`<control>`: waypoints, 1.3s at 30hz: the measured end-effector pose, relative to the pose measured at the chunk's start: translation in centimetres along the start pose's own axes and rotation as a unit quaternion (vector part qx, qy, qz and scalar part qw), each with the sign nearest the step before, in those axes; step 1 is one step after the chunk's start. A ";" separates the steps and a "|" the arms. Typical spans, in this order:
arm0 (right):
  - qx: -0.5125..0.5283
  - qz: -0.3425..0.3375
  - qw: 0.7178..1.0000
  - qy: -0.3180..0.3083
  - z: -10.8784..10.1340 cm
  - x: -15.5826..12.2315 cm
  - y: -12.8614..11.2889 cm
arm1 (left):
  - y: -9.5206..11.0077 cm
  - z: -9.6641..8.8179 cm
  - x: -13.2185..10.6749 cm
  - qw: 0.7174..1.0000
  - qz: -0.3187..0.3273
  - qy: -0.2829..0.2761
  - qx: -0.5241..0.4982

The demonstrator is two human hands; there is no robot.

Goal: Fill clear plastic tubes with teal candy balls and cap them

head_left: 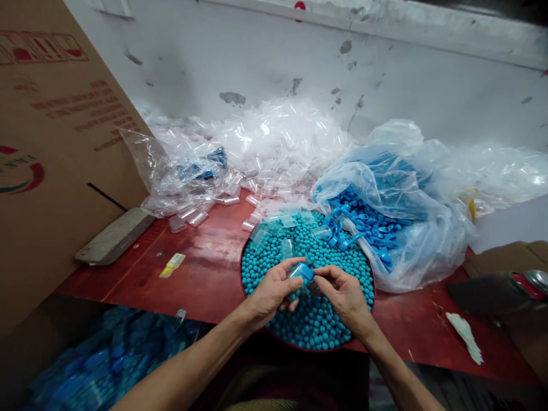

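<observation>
Two hands, one tray

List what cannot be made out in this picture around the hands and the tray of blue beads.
- Head view: whether the small blue-capped vial is full; the left hand and right hand wrap it.
- Near rim of the round tray: covered by both wrists.
- Blue items in the box at lower left: blurred, in shadow.
- Print on the cardboard box: blurred, cut by the left edge.
- Dark object at right: cut off.

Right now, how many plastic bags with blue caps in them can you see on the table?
2. A large bag of blue caps lies right of the bead tray; a smaller bag lies behind and left, beside the clear tube pile. More may be hidden.
</observation>
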State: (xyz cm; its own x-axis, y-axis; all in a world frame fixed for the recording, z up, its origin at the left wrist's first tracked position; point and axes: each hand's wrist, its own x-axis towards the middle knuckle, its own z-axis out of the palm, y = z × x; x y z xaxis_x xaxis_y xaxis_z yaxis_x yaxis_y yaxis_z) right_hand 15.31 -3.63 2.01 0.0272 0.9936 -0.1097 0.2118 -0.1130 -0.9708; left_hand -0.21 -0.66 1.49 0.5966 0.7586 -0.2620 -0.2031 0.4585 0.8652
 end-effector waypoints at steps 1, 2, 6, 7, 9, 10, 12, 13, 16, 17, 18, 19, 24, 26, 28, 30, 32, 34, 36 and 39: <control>-0.018 0.001 1.000 -0.019 -0.1 0.0 -0.1 | 0.0 -0.1 -0.1 1.000 -0.008 -0.004 -0.001; -0.035 -0.002 0.999 -0.037 -0.3 -0.1 -0.2 | 0.1 -0.1 -0.1 1.000 -0.014 -0.005 0.001; -0.112 -0.043 0.991 -0.055 -0.9 -0.2 -0.5 | 0.6 -0.1 -0.5 1.000 -0.023 -0.008 0.015; -0.124 -0.051 0.989 -0.056 -1.0 -0.3 -0.5 | 0.6 -0.1 -0.6 0.999 -0.027 -0.011 0.015; -0.125 -0.052 0.988 -0.069 -1.0 -0.3 -0.2 | 0.6 0.3 -0.7 0.999 -0.037 -0.016 0.012; -0.117 -0.051 0.989 -0.072 -0.9 -0.4 0.0 | 0.6 0.5 -0.8 0.999 -0.040 -0.014 0.010; -0.107 -0.053 0.991 -0.056 -0.7 -0.5 0.2 | 0.4 1.1 -0.8 0.999 -0.039 0.010 0.010; -0.108 -0.060 0.992 -0.040 -0.7 -0.6 0.2 | 0.3 1.4 -0.8 0.999 -0.031 0.031 0.011; -0.111 -0.079 0.990 -0.024 -0.7 -0.9 0.2 | 0.2 1.6 -0.9 0.998 -0.010 0.070 0.004; -0.110 -0.080 0.990 -0.042 -0.9 -1.0 0.2 | 0.2 1.4 -0.9 0.998 -0.015 0.058 0.002; -0.112 -0.082 0.988 -0.063 -1.0 -1.0 0.3 | 0.3 1.1 -1.0 0.999 -0.028 0.037 0.001; -0.120 -0.086 0.986 -0.082 -1.2 -1.0 0.3 | 0.4 0.8 -1.2 0.999 -0.046 0.012 0.002; -0.188 -0.147 0.969 -0.060 -1.0 -0.9 0.4 | 0.6 0.9 -1.3 0.998 -0.065 0.009 0.009; -0.198 -0.164 0.966 -0.030 -0.7 -0.9 0.3 | 0.4 1.5 -1.0 0.998 -0.032 0.056 0.009; -0.194 -0.172 0.966 -0.017 -0.5 -0.8 0.1 | 0.2 2.0 -0.9 0.996 -0.005 0.084 0.018; -0.175 -0.161 0.970 -0.047 -0.8 -0.7 -0.2 | 0.0 1.8 -0.8 0.996 0.001 0.077 0.037; -0.125 -0.127 0.978 -0.106 -1.5 -0.5 -0.5 | -0.1 1.1 -0.9 0.997 -0.003 0.056 0.054; -0.050 -0.067 0.985 -0.152 -2.2 -0.1 -1.0 | -0.1 0.3 -1.1 0.998 -0.008 0.031 0.060; 0.033 -0.009 0.989 -0.146 -2.6 0.4 -1.6 | 0.1 -0.2 -1.2 0.998 -0.009 0.003 0.062; 0.101 0.028 0.992 -0.074 -2.0 0.9 -2.2 | 0.3 -0.2 -1.3 0.996 0.002 -0.020 0.082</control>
State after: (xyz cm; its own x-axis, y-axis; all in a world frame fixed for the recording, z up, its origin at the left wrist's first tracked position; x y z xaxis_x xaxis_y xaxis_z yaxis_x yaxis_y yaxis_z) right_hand 16.87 -2.55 4.44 -0.1140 0.9770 -0.1802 0.0141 -0.1798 -0.9836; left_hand -1.19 -1.40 1.98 0.6269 0.7396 -0.2451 -0.0767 0.3716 0.9252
